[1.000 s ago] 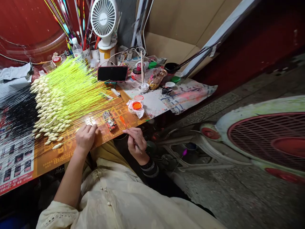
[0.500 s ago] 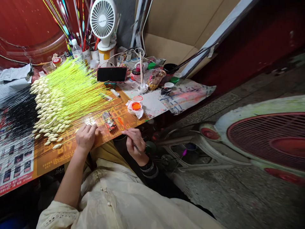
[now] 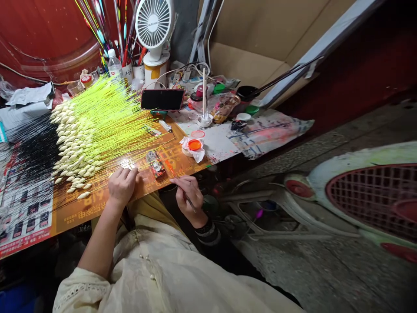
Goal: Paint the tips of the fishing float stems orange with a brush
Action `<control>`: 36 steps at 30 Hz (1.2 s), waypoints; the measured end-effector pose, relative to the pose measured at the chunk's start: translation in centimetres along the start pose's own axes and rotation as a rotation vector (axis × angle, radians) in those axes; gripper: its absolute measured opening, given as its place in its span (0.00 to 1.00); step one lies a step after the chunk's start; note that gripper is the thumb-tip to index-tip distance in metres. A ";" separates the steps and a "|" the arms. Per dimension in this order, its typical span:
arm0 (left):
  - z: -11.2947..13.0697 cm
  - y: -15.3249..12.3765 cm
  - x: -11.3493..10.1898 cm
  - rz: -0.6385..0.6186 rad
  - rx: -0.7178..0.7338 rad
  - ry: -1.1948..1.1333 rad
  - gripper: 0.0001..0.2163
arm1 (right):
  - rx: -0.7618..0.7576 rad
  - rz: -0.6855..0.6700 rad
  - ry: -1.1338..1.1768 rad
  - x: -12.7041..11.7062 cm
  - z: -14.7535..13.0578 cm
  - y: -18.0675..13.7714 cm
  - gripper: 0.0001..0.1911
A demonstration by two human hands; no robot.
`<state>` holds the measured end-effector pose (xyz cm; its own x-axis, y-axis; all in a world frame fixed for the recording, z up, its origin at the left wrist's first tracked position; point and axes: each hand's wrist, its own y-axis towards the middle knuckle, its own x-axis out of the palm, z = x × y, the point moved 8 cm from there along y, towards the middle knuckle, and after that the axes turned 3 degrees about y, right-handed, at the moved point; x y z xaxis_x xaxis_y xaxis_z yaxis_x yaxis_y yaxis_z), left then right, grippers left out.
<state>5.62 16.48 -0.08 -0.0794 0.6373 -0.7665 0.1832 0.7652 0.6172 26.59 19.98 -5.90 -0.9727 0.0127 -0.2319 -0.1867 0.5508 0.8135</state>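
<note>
My right hand [image 3: 189, 196] grips a slim paintbrush [image 3: 170, 167], its bristles covered in orange paint, at the table's front edge. My left hand [image 3: 122, 186] rests on the orange tabletop with fingers curled together; whatever they pinch is too thin or hidden to make out. Left of it lie many fishing floats [image 3: 75, 148] in rows, with cream bodies, bright yellow tips and black stems. Between my hands is a small paint-smeared block [image 3: 155, 164]. An open pot of orange paint [image 3: 194, 145] sits on crumpled white tissue beyond my right hand.
A phone [image 3: 162, 100] leans on a stand at the back, before a white fan [image 3: 153, 24]. Sticks stand in a small white holder [image 3: 205, 120]. A paint-stained cloth [image 3: 270, 130] hangs over the table's right corner. A larger floor fan [image 3: 368, 187] is at right.
The camera view has shifted, so the whole scene sits further right. Both hands keep nearly the same places and grips; the brush remains in my right hand.
</note>
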 end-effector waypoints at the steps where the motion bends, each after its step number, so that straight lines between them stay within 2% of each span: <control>1: 0.1 0.1 0.0 0.005 0.005 0.005 0.09 | -0.007 0.003 -0.003 0.0 0.0 0.0 0.21; 10: -0.2 -0.4 0.7 -0.051 -0.032 -0.033 0.09 | -0.004 -0.004 -0.011 0.1 0.2 -0.3 0.21; 21: -0.1 -0.3 0.1 -0.012 -0.013 -0.018 0.09 | -0.052 0.001 -0.023 0.7 0.1 -0.1 0.23; 36: -0.4 -0.5 0.6 -0.053 -0.066 -0.056 0.10 | -0.041 -0.008 -0.042 0.8 0.4 -0.4 0.22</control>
<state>5.12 16.54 -0.78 -0.0324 0.5914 -0.8058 0.1149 0.8030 0.5847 25.94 20.07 -6.60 -0.9645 0.0441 -0.2605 -0.2012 0.5164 0.8324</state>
